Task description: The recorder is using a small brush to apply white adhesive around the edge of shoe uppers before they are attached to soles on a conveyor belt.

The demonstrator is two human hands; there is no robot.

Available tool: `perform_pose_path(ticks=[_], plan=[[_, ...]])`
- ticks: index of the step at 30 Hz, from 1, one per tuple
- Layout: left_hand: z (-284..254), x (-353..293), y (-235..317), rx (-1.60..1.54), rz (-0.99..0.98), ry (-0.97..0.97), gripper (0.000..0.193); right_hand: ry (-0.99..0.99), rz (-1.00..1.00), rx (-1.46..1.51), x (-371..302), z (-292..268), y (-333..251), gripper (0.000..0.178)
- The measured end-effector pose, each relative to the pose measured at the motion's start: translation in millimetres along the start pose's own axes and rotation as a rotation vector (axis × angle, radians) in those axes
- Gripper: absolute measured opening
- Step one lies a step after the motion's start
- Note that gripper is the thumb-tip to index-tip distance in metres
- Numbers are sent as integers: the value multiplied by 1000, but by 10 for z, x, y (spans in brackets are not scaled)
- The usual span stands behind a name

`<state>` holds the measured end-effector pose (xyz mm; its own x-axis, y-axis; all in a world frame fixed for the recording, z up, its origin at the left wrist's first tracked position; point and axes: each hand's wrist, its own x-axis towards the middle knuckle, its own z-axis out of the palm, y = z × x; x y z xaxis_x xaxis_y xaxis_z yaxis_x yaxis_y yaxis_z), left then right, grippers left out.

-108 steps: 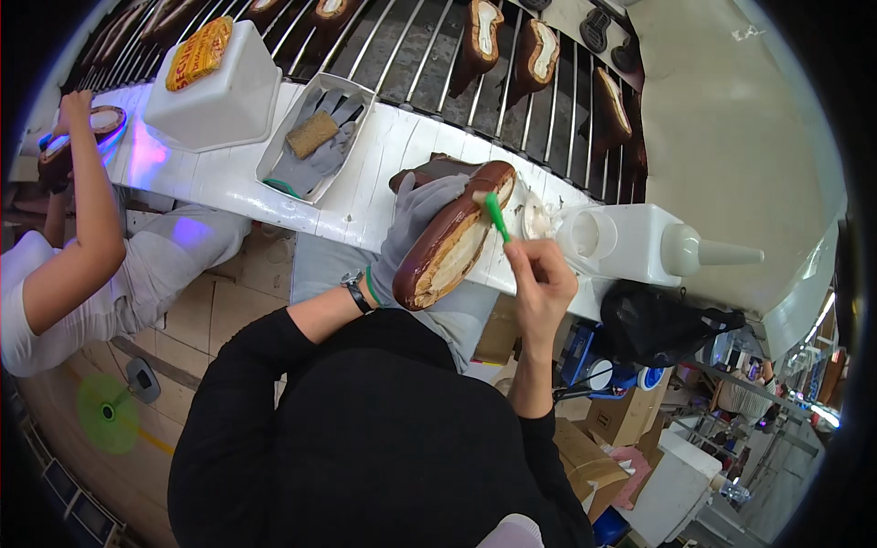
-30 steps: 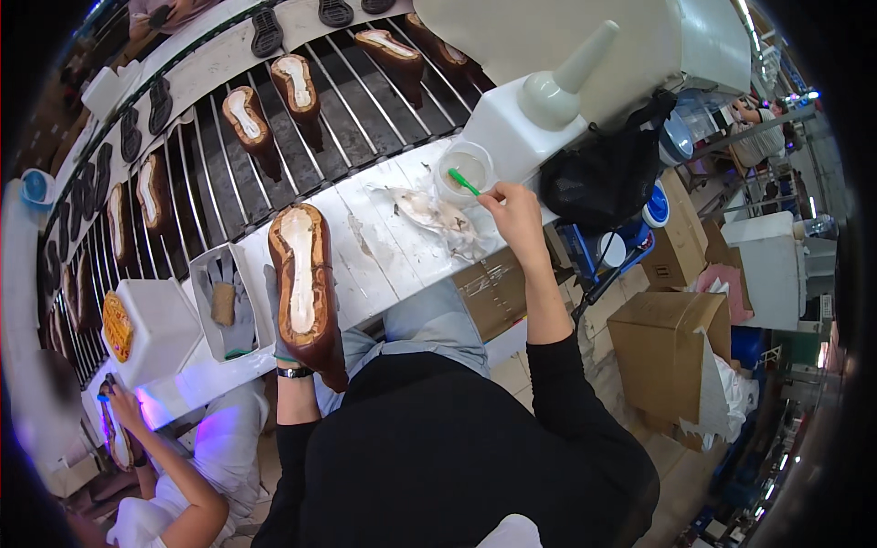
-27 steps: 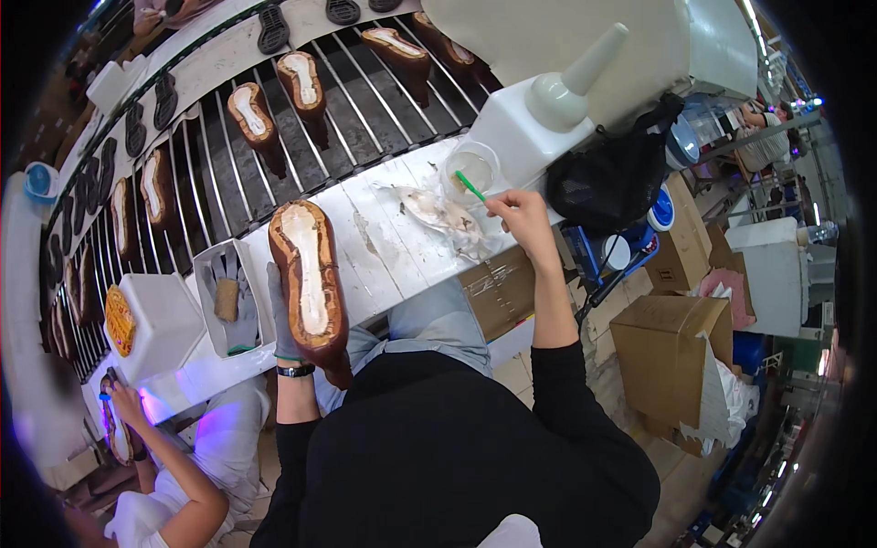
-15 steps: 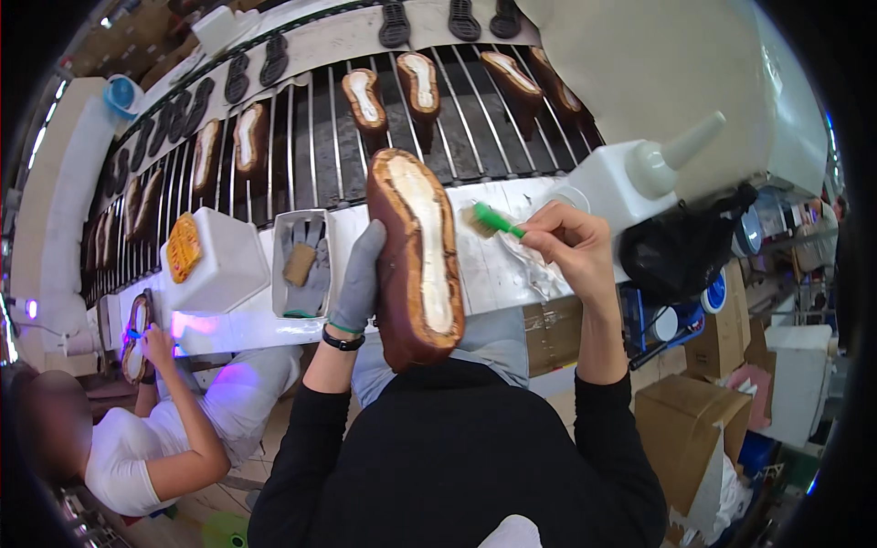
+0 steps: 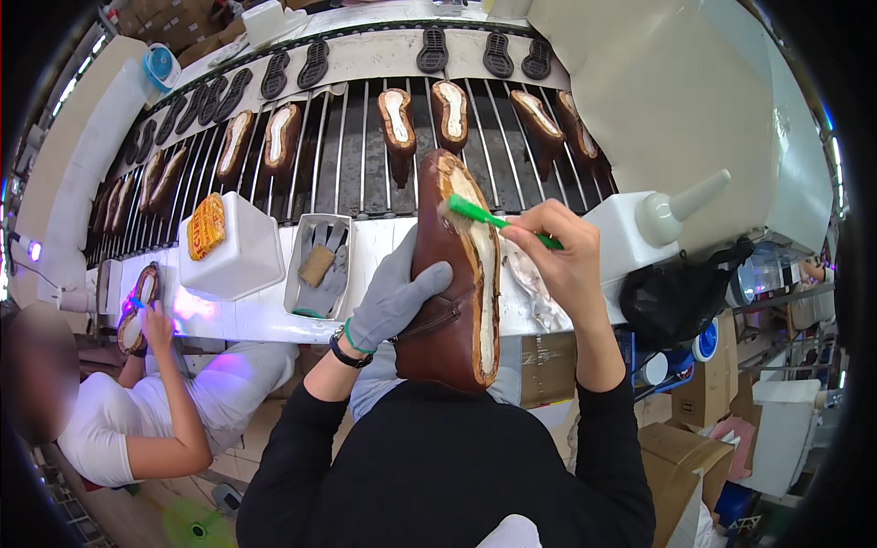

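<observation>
My left hand [image 5: 397, 297], in a grey glove, is closed around a brown leather boot upper [image 5: 445, 265]. The upper is held bottom up and tilted, its tan rim and whitish underside showing. Between the thumb and fingers of my right hand [image 5: 559, 247] is a green-handled brush [image 5: 502, 219]. Its bristles touch the rim of the upper near the toe. A white bottle with a long spout [image 5: 630, 228] stands just beyond my right hand.
Along the roller conveyor [image 5: 343, 173] lie several more uppers, with black soles [image 5: 313, 64] on a strip behind. A white tray [image 5: 321, 265] holds gloves and a tan block, beside a white container [image 5: 230, 251]. At left, a co-worker's hand [image 5: 155, 324] works on another upper. A black bag [image 5: 681, 283] hangs at right.
The brush has moved left onto the upper's rim. My left hand has turned the upper so its brown side shows more. The view has shifted slightly.
</observation>
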<state>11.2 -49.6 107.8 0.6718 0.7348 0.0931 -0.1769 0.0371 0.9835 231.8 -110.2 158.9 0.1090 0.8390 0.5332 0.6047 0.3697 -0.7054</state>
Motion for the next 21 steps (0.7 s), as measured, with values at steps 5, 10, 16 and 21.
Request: perform_pose_path(ticks=[5,10,16,21], plan=[[23,-16,-21,208,14,-3,79,66,45,-149,256,-31,70,11],[12,-17,-39,136,0,-38,77,-120,116,56,419,-194,159,11],[2,-32,14,-137,-69,-64,67,-415,49,41,409,-402,64,14],[32,-33,-10,-135,-65,27,59,-482,-7,67,342,-425,35,15]])
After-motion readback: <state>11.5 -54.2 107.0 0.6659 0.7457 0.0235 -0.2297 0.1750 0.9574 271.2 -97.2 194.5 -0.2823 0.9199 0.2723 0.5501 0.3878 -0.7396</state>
